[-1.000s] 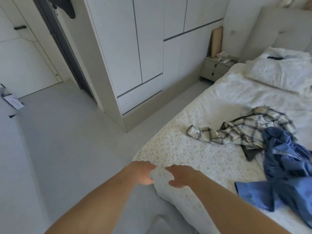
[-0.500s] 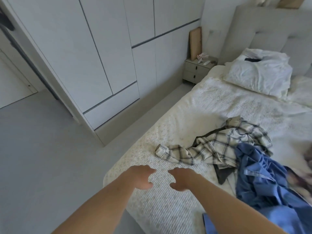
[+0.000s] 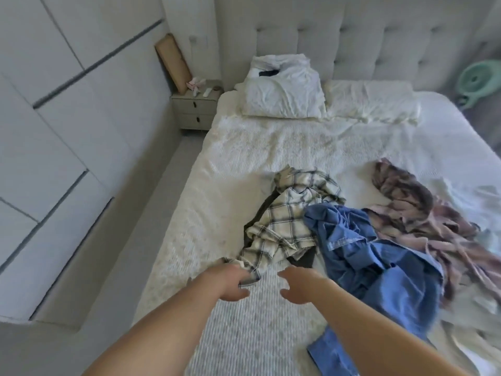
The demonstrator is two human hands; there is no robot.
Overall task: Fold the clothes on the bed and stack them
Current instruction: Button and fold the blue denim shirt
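A crumpled cream and black plaid shirt (image 3: pixel 290 226) lies in the middle of the white bed (image 3: pixel 238 164), with a dark garment (image 3: pixel 305 260) showing under it. A blue shirt (image 3: pixel 379 264) is heaped to its right, and a pink and grey plaid garment (image 3: pixel 433 226) lies further right. My left hand (image 3: pixel 230 280) is at the end of the plaid shirt's sleeve, and its fingers curl round the cuff. My right hand (image 3: pixel 298 286) hovers just right of it above the bedcover, fingers loosely bent, holding nothing.
White pillows (image 3: pixel 284 96) lie against the tufted headboard (image 3: pixel 379 42). A nightstand (image 3: pixel 195 109) with small items stands at the bed's far left corner, beside white wardrobes (image 3: pixel 54 109). A green fan (image 3: pixel 479 80) stands at the far right. A narrow floor strip (image 3: pixel 151 213) runs along the bed's left side.
The view has swung right from the bed's corner onto the whole bed. Both hands have reached forward, and my left hand has taken hold of the plaid shirt's sleeve.
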